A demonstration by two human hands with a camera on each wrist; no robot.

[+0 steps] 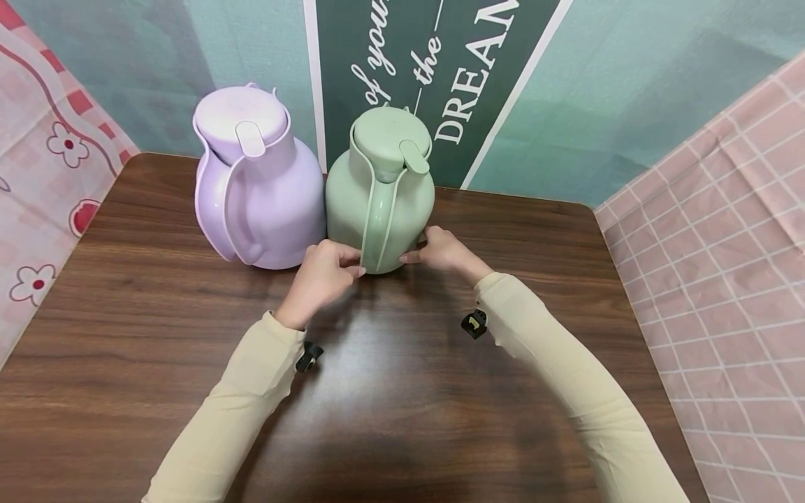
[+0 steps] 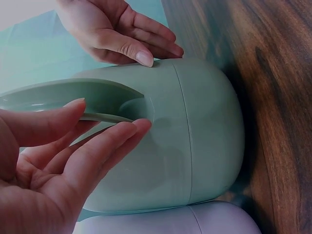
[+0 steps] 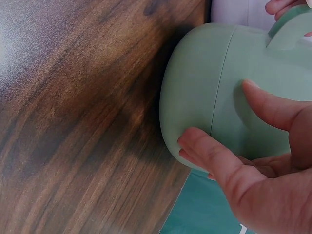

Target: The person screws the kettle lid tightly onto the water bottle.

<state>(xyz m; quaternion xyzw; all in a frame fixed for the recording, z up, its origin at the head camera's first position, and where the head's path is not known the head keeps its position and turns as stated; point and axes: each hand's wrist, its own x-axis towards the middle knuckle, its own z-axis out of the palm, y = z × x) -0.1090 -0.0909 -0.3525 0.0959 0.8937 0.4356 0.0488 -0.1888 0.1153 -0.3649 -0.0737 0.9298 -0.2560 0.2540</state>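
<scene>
A pale green thermos jug [image 1: 342, 199] stands upright at the back of the table, its handle turned toward me. A lilac thermos jug [image 1: 292, 202] stands close beside it on the left. My left hand [image 1: 323, 276] is at the lower end of the green handle [image 2: 109, 92]; in the left wrist view its thumb lies by the handle's edge and its extended fingertips touch the body. My right hand [image 1: 443, 250] rests against the green jug's lower right side, thumb and fingers spread in the right wrist view. Neither hand is curled round the jug.
The brown wooden table [image 1: 390, 412] reaches toward me. Behind the jugs hangs a green cloth [image 1: 566, 140] with white lettering. A pink checked cloth [image 1: 711, 244] borders the right side, and a flowered cloth [image 1: 50, 188] the left.
</scene>
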